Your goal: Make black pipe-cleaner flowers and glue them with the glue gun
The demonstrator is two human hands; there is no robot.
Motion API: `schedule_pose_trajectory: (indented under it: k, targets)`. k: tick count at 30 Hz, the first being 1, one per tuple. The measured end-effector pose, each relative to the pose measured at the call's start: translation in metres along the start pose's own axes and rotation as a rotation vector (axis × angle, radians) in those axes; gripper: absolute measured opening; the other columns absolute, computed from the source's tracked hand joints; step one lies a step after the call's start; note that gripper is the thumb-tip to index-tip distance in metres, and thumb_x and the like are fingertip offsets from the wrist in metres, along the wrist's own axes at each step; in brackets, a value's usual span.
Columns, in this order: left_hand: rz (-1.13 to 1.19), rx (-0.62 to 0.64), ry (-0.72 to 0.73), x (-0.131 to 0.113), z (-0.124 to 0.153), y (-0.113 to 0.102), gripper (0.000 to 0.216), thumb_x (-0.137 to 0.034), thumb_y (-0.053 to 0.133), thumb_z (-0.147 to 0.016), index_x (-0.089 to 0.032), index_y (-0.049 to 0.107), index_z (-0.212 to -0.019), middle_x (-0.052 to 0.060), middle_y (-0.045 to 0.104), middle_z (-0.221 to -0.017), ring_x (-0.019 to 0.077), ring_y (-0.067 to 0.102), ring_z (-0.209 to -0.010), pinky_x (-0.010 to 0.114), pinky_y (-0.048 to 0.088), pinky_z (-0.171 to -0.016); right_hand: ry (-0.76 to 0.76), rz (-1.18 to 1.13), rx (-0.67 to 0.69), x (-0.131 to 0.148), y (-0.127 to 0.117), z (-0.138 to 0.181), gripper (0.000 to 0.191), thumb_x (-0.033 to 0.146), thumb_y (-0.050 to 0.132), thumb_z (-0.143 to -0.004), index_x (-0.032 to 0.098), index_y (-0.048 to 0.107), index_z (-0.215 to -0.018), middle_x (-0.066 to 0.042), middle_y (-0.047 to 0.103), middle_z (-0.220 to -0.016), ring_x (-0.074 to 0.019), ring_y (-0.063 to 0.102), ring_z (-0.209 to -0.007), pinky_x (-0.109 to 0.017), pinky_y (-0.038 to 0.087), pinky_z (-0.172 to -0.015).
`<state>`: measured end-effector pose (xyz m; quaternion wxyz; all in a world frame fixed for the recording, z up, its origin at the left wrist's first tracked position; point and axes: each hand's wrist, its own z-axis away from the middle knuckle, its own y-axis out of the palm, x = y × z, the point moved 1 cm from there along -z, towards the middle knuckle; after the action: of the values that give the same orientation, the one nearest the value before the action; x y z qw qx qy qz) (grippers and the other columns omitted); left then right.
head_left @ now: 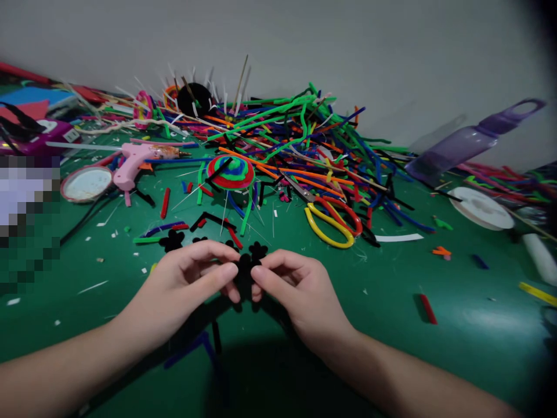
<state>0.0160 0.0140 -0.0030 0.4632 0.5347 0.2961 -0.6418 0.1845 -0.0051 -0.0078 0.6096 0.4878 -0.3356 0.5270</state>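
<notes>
Head view, black piece (245, 268), between grips (185, 273) (302, 284)

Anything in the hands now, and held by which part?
A black fuzzy piece, pinched at its opposite side edges, one by the left hand, the other by the right hand. Its full shape is unclear.

Blk pc (245, 268), grn tbl (387, 313)

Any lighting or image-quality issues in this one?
Head view: dim overall, the upper right corner falling to black; glare on the green table at lower right; dark shadow below the fingers; surface detail mostly lost on the black piece they hold; a pixelated block hides part of the left side.
</notes>
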Motion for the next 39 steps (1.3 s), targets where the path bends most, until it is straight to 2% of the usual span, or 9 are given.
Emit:
schedule_pose_trajectory:
  k: [4,8,13,20,23,26,31,35,39]
  targets:
    - [0.024,0.014,-0.047,-0.0018,-0.0003,0.0012,0.009,-0.021,0.073,-0.075,-0.017,0.065,-0.079,-0.001,0.073,-0.067,0.0099,0.067,-0.059,0.017,0.052,-0.057,0.066,-0.010,0.028,0.0019,0.0016,0.0000,0.027,0.032,0.089,-0.056,0.019,0.065,-0.061,0.004,0.062,-0.051,-0.0101,0.057,-0.047,-0.025,0.050,-0.054]
    - [0.020,0.007,-0.089,-0.0020,0.0008,0.0019,0.008,-0.018,0.072,-0.074,-0.016,0.065,-0.073,-0.002,0.071,-0.061,0.0100,0.068,-0.058,0.017,0.052,-0.058,0.092,0.022,0.068,0.0016,0.0020,0.0008,0.025,0.033,0.084,-0.061,0.018,0.065,-0.066,0.004,0.061,-0.052,-0.0094,0.055,-0.048,-0.024,0.048,-0.054]
    - [-0.053,0.045,-0.134,-0.0017,0.0020,0.0024,0.009,-0.016,0.073,-0.068,-0.016,0.064,-0.070,-0.004,0.067,-0.054,0.0075,0.062,-0.050,0.014,0.046,-0.050,-0.041,0.236,0.113,0.0003,0.0004,0.0025,0.013,0.028,0.071,-0.072,0.019,0.063,-0.067,0.005,0.055,-0.057,-0.0091,0.050,-0.053,-0.023,0.044,-0.055]
    - [-0.040,-0.058,-0.069,0.0000,-0.0020,-0.0013,0.014,-0.023,0.074,-0.069,-0.016,0.064,-0.076,-0.003,0.067,-0.058,0.0090,0.063,-0.054,0.017,0.050,-0.055,-0.132,0.312,0.056,-0.0005,-0.0018,0.0024,0.013,0.028,0.073,-0.069,0.018,0.065,-0.071,0.001,0.061,-0.060,-0.0109,0.053,-0.055,-0.023,0.045,-0.053]
    - [-0.041,-0.047,-0.067,0.0004,-0.0032,-0.0008,0.017,-0.027,0.073,-0.070,-0.015,0.066,-0.080,-0.002,0.068,-0.059,0.0102,0.064,-0.054,0.018,0.050,-0.054,-0.198,0.398,0.069,-0.0002,-0.0010,0.0038,0.012,0.026,0.065,-0.074,0.018,0.061,-0.067,0.002,0.058,-0.059,-0.0101,0.052,-0.055,-0.021,0.043,-0.052]
    - [-0.081,-0.010,-0.069,-0.0008,-0.0026,0.0004,0.013,-0.028,0.072,-0.072,-0.015,0.067,-0.073,-0.003,0.065,-0.056,0.0090,0.062,-0.053,0.016,0.049,-0.053,-0.220,0.459,0.119,0.0016,0.0000,0.0054,0.015,0.025,0.059,-0.078,0.018,0.058,-0.065,0.003,0.054,-0.057,-0.0087,0.047,-0.053,-0.019,0.040,-0.050]
    - [-0.118,0.035,-0.097,-0.0034,0.0000,0.0016,0.012,-0.025,0.070,-0.073,-0.016,0.067,-0.065,-0.006,0.059,-0.048,0.0051,0.055,-0.046,0.012,0.041,-0.046,-0.106,0.398,0.220,0.0055,-0.0014,0.0042,0.020,0.026,0.060,-0.077,0.019,0.052,-0.060,0.005,0.047,-0.056,-0.0080,0.039,-0.053,-0.020,0.034,-0.050]
    - [-0.154,0.097,-0.084,-0.0040,0.0036,0.0024,0.011,-0.025,0.068,-0.077,-0.018,0.072,-0.070,-0.005,0.063,-0.048,0.0047,0.054,-0.045,0.011,0.040,-0.046,0.054,0.237,0.294,0.0025,-0.0048,0.0014,0.027,0.034,0.067,-0.072,0.019,0.049,-0.059,0.006,0.040,-0.054,-0.0080,0.033,-0.053,-0.022,0.027,-0.050]
    - [-0.174,0.105,-0.061,-0.0051,0.0047,0.0034,0.011,-0.024,0.068,-0.076,-0.018,0.072,-0.068,-0.004,0.065,-0.049,0.0053,0.056,-0.045,0.012,0.042,-0.046,0.133,0.130,0.350,-0.0021,-0.0060,-0.0006,0.032,0.040,0.069,-0.070,0.019,0.047,-0.059,0.006,0.041,-0.054,-0.0084,0.034,-0.054,-0.022,0.026,-0.051]
